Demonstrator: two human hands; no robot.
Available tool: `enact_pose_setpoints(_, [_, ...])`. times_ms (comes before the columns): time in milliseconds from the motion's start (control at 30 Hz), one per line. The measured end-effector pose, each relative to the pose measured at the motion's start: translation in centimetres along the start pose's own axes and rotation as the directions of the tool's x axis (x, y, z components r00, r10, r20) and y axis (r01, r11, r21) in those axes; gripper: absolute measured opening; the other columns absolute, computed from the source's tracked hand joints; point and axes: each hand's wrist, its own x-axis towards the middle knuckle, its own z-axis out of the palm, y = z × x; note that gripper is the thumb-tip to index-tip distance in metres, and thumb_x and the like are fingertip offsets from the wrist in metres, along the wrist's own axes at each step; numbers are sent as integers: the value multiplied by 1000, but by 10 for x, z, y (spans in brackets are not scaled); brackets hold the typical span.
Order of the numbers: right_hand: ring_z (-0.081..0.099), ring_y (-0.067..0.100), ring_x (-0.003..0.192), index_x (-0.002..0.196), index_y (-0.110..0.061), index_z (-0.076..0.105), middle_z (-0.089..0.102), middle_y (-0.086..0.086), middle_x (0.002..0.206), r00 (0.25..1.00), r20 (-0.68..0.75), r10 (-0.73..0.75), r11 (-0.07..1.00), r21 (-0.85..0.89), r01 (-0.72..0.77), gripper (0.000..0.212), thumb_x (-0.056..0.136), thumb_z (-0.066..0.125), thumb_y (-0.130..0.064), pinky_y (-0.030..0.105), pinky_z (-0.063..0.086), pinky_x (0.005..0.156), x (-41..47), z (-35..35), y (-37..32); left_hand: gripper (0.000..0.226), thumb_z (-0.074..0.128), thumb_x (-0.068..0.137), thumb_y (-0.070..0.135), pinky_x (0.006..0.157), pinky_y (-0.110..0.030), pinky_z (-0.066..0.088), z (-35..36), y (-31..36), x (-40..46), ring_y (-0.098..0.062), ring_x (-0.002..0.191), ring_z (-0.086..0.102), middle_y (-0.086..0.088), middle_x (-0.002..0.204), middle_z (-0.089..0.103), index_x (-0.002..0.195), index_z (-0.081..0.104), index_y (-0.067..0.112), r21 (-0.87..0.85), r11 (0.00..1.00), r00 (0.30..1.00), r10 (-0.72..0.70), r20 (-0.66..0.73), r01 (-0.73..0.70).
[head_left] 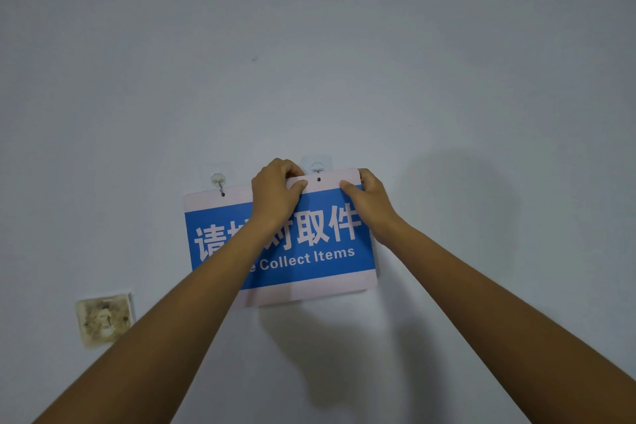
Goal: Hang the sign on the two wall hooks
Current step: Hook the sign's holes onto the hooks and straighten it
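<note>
The blue sign (pixel 303 237) lies flat on the wall (pixel 344 45). Its left hole sits on the left hook (pixel 218 180). The right hook (pixel 317 167) is just above the sign's right hole. The left hand (pixel 275 193) and right hand (pixel 370 203) have fingers closed on the sign's top edge.

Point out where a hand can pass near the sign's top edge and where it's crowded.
Free: bare wall above the left hook, and left of the sign down to the wall socket. Crowded: the right hook, flanked by the left hand and right hand.
</note>
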Motion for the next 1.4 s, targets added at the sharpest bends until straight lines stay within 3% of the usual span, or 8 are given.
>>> enact_pose_setpoints(167, [66, 19, 87, 112, -14, 46, 65, 10, 116, 1000, -4, 8, 1000, 2, -8, 22, 96, 50, -29, 20, 52, 65, 0, 1, 10, 10, 65, 85, 17, 93, -48, 48, 3, -1, -1, -23, 95, 60, -7, 102, 67, 92, 67, 11, 22, 1000, 1000, 0, 21, 0])
enact_pose_setpoints(400, [65, 17, 87, 114, -11, 46, 65, 7, 116, 999, -39, -14, 999, -44, 12, 28, 95, 52, -31, 20, 52, 67, 3, 4, 14, 11, 65, 85, 17, 92, -46, 47, 6, -3, -1, -24, 96, 59, -8, 102, 67, 94, 67, 10, 67, 998, 1000, 17, -1, -17])
enact_pose_setpoints(533, [68, 17, 85, 101, -18, 40, 66, 5, 108, 985, -132, -106, 989, -114, 91, 26, 91, 57, -33, 29, 58, 73, 1, 7, 18, 13, 64, 86, 18, 89, -38, 46, 11, -7, -3, -26, 98, 57, -9, 102, 64, 95, 67, 10, 141, 988, 998, 61, -34, -56])
enact_pose_setpoints(633, [68, 19, 91, 100, -20, 40, 65, 6, 108, 964, -198, -175, 966, -222, 130, 30, 88, 61, -37, 27, 55, 76, 1, 9, 22, 15, 65, 86, 21, 88, -26, 39, 13, -9, -4, -25, 109, 47, -8, 110, 58, 97, 68, 11, 179, 982, 994, 70, -85, -54])
enact_pose_setpoints(767, [65, 14, 84, 101, -23, 38, 66, 2, 105, 944, -254, -210, 936, -331, 120, 36, 85, 64, -42, 21, 51, 68, -3, 9, 22, 19, 66, 86, 24, 91, -31, 38, 15, -9, -4, -24, 110, 44, -7, 114, 56, 101, 68, 13, 304, 949, 987, 125, -101, -89])
enact_pose_setpoints(933, [54, 9, 92, 107, -20, 48, 54, 1, 111, 840, -368, -398, 779, -619, 99, 43, 79, 68, -46, 19, 42, 66, -10, 12, 24, 18, 65, 86, 25, 89, -32, 37, 17, -16, -4, -23, 105, 48, -6, 111, 58, 99, 65, 13, 291, 950, 984, 150, -95, -117])
enact_pose_setpoints(1167, [54, 7, 73, 92, -17, 48, 62, -1, 97, 903, -157, -399, 773, -588, 239, 32, 84, 64, -43, 8, 36, 60, -6, 18, 40, 14, 66, 84, 22, 83, -31, 34, 20, -22, -3, -24, 100, 50, -7, 105, 60, 93, 62, 12, 302, 935, 966, 229, -116, -185])
enact_pose_setpoints(1400, [59, 13, 71, 83, -20, 44, 64, 0, 88, 924, -98, -368, 777, -578, 249, 24, 88, 61, -37, 23, 48, 61, -19, 15, 59, 31, 69, 79, 13, 93, -35, 40, 19, -27, -25, -27, 112, 48, -7, 119, 55, 108, 59, 13, 365, 904, 964, 259, -55, -222])
